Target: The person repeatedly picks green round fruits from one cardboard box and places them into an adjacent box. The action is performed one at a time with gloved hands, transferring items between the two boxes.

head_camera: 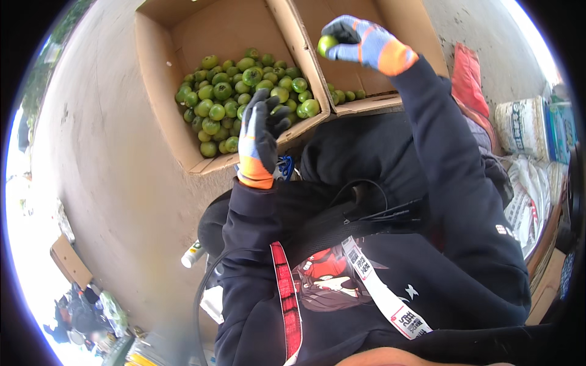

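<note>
My right hand, in a grey-blue and orange work glove, grips one green tomato above the right cardboard box. A few green tomatoes lie at the near end of that box. My left hand, gloved alike, is over the near edge of the left cardboard box, fingers apart. Beneath and beyond its fingertips spreads a heap of green tomatoes. Nothing shows in the left palm, though the hand hides part of the heap.
Both boxes stand side by side on a concrete floor before my knees. To the right are a red cloth, a stained white bucket and a white woven sack. A white bottle lies at my left, with a cardboard piece farther off.
</note>
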{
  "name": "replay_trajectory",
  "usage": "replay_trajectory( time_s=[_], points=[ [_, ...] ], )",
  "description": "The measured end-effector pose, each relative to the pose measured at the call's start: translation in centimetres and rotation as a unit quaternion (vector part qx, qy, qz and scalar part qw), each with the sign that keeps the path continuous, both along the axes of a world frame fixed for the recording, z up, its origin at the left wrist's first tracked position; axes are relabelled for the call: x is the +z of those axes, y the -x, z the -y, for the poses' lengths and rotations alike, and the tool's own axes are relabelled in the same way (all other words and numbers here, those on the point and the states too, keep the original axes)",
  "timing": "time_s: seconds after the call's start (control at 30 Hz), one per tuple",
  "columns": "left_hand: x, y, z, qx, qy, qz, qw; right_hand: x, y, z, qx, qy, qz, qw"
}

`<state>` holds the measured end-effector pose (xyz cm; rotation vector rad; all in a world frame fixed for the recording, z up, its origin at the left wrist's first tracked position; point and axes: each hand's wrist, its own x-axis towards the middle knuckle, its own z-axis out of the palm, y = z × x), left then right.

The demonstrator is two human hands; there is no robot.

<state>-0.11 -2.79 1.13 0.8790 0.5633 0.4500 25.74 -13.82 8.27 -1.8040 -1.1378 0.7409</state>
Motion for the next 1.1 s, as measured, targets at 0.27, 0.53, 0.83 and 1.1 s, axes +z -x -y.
replay_trajectory(
  time_s=[0.27, 0.53, 0.83, 1.1],
  points=[
    [1.8, 0.5, 2.0, -0.155, -0.011, -0.004, 0.988, 3.1, 7.7, 0.6, 0.084, 0.011, -0.081, 0.993],
    [1.9, 1.6, -2.9, 0.098, -0.185, -0.061, 0.976, -8.4, -9.8, 3.9, -0.039, 0.202, 0.046, 0.978],
    [-1.8, 4.6, -7.8, 0.187, -0.475, -0.336, 0.791, -17.7, -10.2, 3.8, 0.107, 0.502, 0.282, 0.810],
    [-1.7, 4.5, -8.2, 0.171, -0.652, -0.445, 0.590, -26.7, -10.4, 2.8, 0.175, 0.529, 0.303, 0.773]
  ],
)
